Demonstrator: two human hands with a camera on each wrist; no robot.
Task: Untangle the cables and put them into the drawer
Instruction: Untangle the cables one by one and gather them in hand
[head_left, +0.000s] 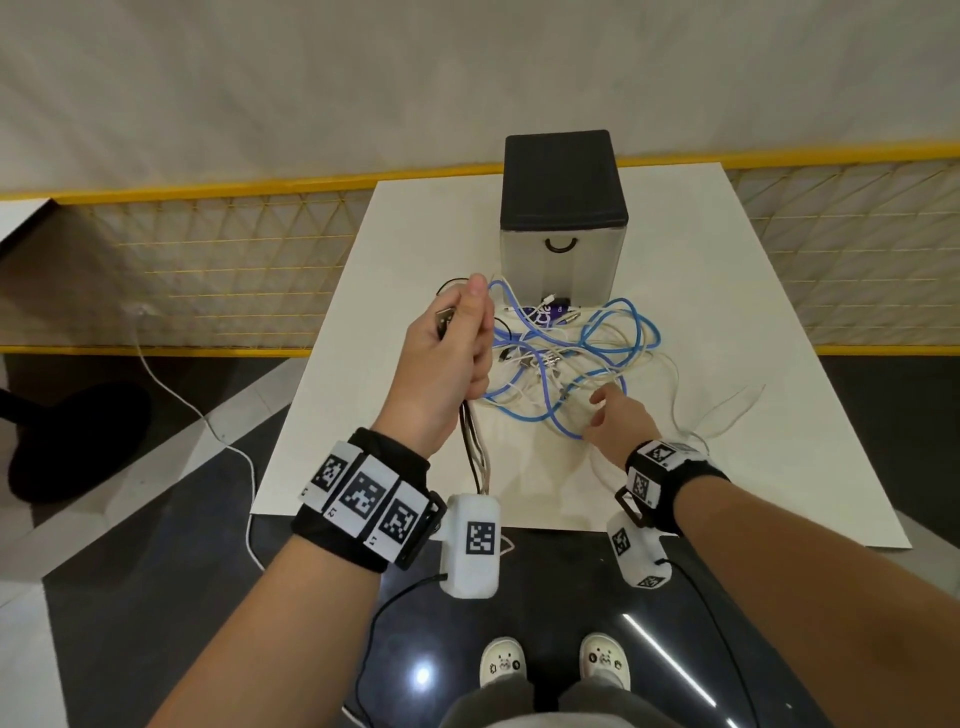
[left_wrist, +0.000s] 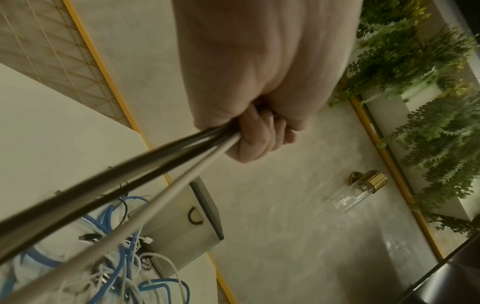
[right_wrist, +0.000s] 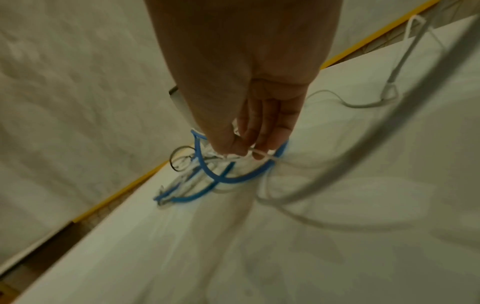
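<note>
Bench: white bench (head_left: 753, 322), drawer (head_left: 563, 260) shut beyond both hands.
Left hand (head_left: 447, 358): fist clamps dark and white strands.
Right hand (head_left: 618, 421): fingers pinch a white cable (right_wrist: 262, 154).
Cables (head_left: 566, 358): tangled between hands, none stowed.

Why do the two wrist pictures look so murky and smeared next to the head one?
Head view: bright and sharp, with glare spots on the dark floor and edges bowed by the wide lens. Left wrist view: dim and greenish, the gripped cables blurred because they run close to the lens. Right wrist view: dim, motion-smeared, the table streaky and the near white cable out of focus.
</note>
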